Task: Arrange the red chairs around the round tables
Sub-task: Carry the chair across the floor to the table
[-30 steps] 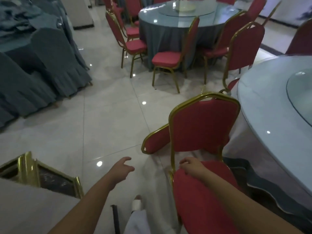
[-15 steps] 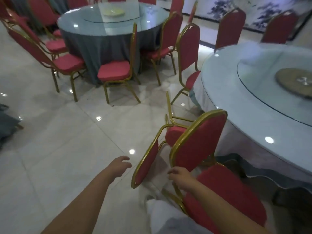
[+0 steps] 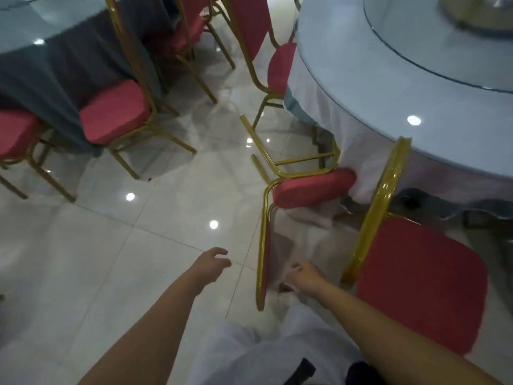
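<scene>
L hand (image 3: pixel 212 263) hangs over the floor, fingers loose & a bit bent, holding nothing. R hand (image 3: pixel 304 276) is loose too, nothing in it. Just left of R hand lies the tipped chair (image 3: pixel 313 187), legs sticking out, its seat against the white table (image 3: pixel 361 79) ahead. Just right of R hand is the standing chair (image 3: pixel 422 284). Far ahead of L hand: grey table (image 3: pixel 55 65) w/ a red chair (image 3: pixel 113 112).

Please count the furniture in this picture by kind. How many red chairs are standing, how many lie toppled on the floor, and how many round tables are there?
Upright red chairs: 5
Toppled red chair: 1
Round tables: 2
Total: 8
</scene>
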Demonstrator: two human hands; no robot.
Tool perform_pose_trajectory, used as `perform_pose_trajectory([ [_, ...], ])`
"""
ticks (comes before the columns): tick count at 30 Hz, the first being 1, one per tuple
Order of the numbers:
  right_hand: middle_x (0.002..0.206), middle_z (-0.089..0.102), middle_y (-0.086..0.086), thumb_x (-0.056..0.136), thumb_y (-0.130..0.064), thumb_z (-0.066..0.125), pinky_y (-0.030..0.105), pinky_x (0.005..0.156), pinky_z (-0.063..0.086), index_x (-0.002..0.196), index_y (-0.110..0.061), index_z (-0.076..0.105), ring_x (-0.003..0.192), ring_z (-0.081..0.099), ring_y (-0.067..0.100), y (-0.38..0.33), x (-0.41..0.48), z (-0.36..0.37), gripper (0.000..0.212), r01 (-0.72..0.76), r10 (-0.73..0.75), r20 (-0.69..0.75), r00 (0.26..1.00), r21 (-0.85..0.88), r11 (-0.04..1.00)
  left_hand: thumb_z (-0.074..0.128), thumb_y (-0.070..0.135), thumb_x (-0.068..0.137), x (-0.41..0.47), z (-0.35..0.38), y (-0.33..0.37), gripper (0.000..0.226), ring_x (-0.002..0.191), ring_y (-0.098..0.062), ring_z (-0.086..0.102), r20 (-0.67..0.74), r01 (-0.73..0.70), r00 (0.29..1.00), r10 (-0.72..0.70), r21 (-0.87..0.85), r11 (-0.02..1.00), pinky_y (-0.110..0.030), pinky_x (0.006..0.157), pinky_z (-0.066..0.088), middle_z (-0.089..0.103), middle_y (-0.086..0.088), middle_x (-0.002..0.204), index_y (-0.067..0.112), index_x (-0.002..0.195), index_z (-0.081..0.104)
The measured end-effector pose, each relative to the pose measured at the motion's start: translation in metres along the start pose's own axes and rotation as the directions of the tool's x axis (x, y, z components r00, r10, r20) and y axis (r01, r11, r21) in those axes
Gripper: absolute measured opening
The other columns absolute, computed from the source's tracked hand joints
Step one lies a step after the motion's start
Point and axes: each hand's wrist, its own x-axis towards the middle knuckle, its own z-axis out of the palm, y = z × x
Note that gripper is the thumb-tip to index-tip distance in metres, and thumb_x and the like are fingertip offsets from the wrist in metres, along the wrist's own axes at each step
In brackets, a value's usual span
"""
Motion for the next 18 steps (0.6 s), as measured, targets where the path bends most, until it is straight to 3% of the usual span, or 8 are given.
perform_pose_trajectory([
  [3,0.094,0.066,0.009,0.088,-0.017,0.065,0.034,0.077,0.054,0.095,-0.017,0.057,0.08,0.062,0.018,-0.003,0.021,0.007,0.011,-0.058,0.071,-0.104,0.992,0.119,0.991,0.062,0.013,0.09,0.037,-0.012,0.011,0.037,0.066,-0.018,0.05,0.086,0.007,0.996,-0.017,0.125,0.992,-0.027,0.062,0.044,0.054,-0.006,0.076,0.016,0.126,0.058],
  [6,0.097,0.065,0.006,0.084,-0.024,0.069,0.03,0.069,0.049,0.104,-0.016,0.059,0.084,0.062,0.021,0.005,0.042,0.023,0.024,-0.126,0.156,-0.164,0.974,0.181,0.975,0.061,0.009,0.09,0.081,-0.014,0.026,0.041,0.061,-0.016,0.05,0.155,-0.05,0.988,0.011,0.245,0.968,-0.022,0.052,0.045,0.053,-0.007,0.077,0.013,0.13,0.055],
  [10,0.105,0.061,0.001,0.082,-0.029,0.073,0.026,0.07,0.045,0.112,-0.022,0.06,0.093,0.059,0.018,0.028,0.062,0.07,0.034,-0.213,0.306,-0.284,0.909,0.315,0.925,0.06,0.004,0.09,0.14,-0.008,0.028,0.042,0.048,-0.015,0.051,0.27,-0.119,0.963,0.02,0.358,0.926,-0.014,0.034,0.038,0.053,-0.008,0.072,0.006,0.132,0.053],
  [12,0.122,0.054,0.001,0.082,-0.03,0.076,0.028,0.078,0.048,0.129,-0.022,0.053,0.107,0.056,0.02,0.042,0.082,0.106,0.053,-0.292,0.39,-0.247,0.887,0.355,0.888,0.062,0.011,0.09,0.174,-0.002,0.022,0.043,0.055,-0.015,0.051,0.329,-0.162,0.944,0.008,0.442,0.882,-0.016,0.039,0.041,0.058,-0.007,0.078,0.01,0.132,0.053],
  [15,0.135,0.05,0.009,0.079,-0.028,0.08,0.039,0.099,0.048,0.139,-0.016,0.047,0.122,0.051,0.026,0.068,0.125,0.165,0.07,-0.394,0.487,-0.17,0.857,0.395,0.83,0.065,0.021,0.089,0.229,0.014,-0.001,0.049,0.068,-0.017,0.058,0.347,-0.173,0.938,-0.007,0.484,0.858,-0.021,0.059,0.047,0.065,-0.01,0.094,0.013,0.134,0.051],
  [18,0.135,0.054,0.011,0.075,-0.026,0.083,0.037,0.094,0.05,0.14,-0.013,0.045,0.116,0.056,0.027,0.095,0.171,0.218,0.076,-0.457,0.586,-0.127,0.801,0.503,0.734,0.072,0.037,0.085,0.278,0.043,-0.038,0.073,0.116,-0.028,0.058,0.349,-0.057,0.93,-0.119,0.457,0.888,-0.039,0.099,0.047,0.056,-0.014,0.134,0.014,0.146,0.038],
])
